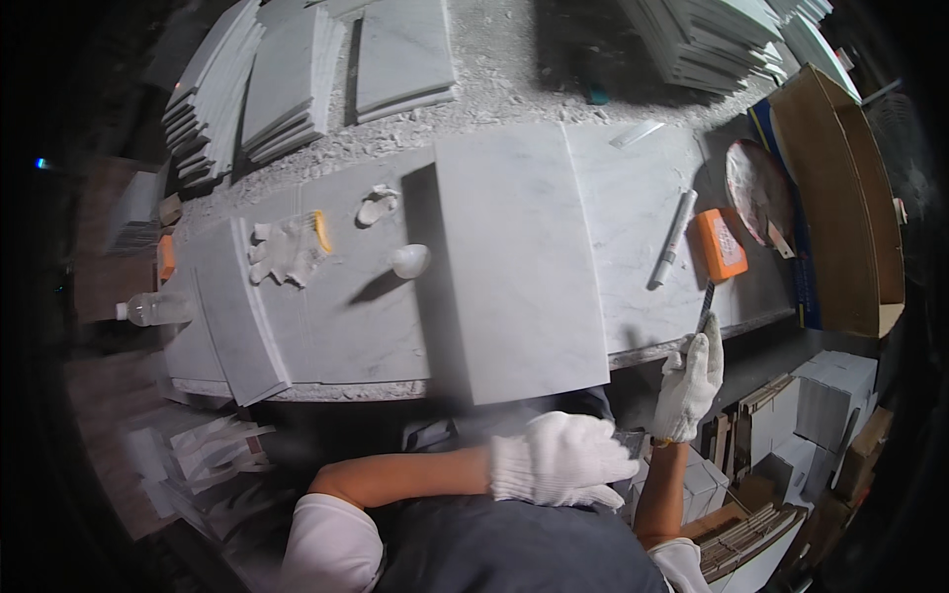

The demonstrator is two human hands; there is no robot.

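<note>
My left hand point(563, 461), in a white knit glove, reaches across in front of my body with its fingers stretched out to the right. It holds nothing that I can see. In a matching glove, my right hand point(689, 381) is at the table's front edge, fingers closed on a thin dark strip-like tool point(708, 298). That tool's far end meets or lies just short of an orange block-shaped box point(723, 243); which one I cannot tell. Between the hands and the back of the table lies a large white marbled slab point(521, 267), its near end jutting past the table edge.
A silvery tube point(674, 240), a round smeared lid or dish point(757, 193) and a cardboard box point(845, 208) stand right. Left are a loose glove point(288, 249), a white rounded cup point(410, 261) and a clear bottle point(153, 309). Stacked tiles point(403, 54) line the back.
</note>
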